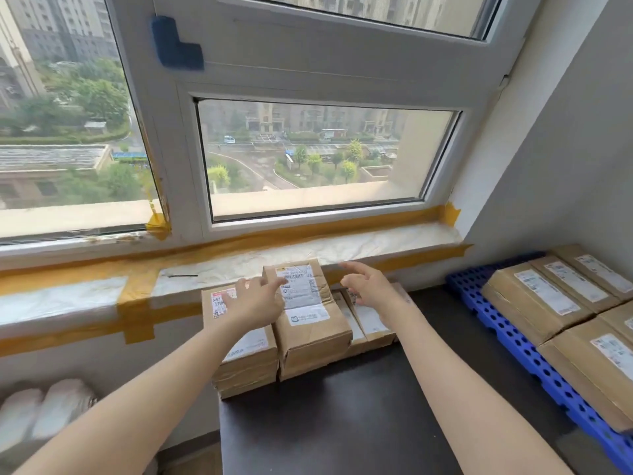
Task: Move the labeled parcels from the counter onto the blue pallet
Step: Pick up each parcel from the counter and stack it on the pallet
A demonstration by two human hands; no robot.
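Observation:
Several brown labeled parcels stand stacked at the far end of the dark counter, under the window sill. The tallest stack's top parcel shows a white shipping label. A lower stack is to its left, and flatter parcels lie to its right. My left hand is spread over the left stack, fingertips at the top parcel's left edge. Beside that parcel's right edge hovers my right hand, fingers relaxed and holding nothing. The blue pallet at the right carries several parcels.
A taped window sill runs right behind the stacks. A grey wall rises behind the pallet. White bagged items lie low at the left, below counter level.

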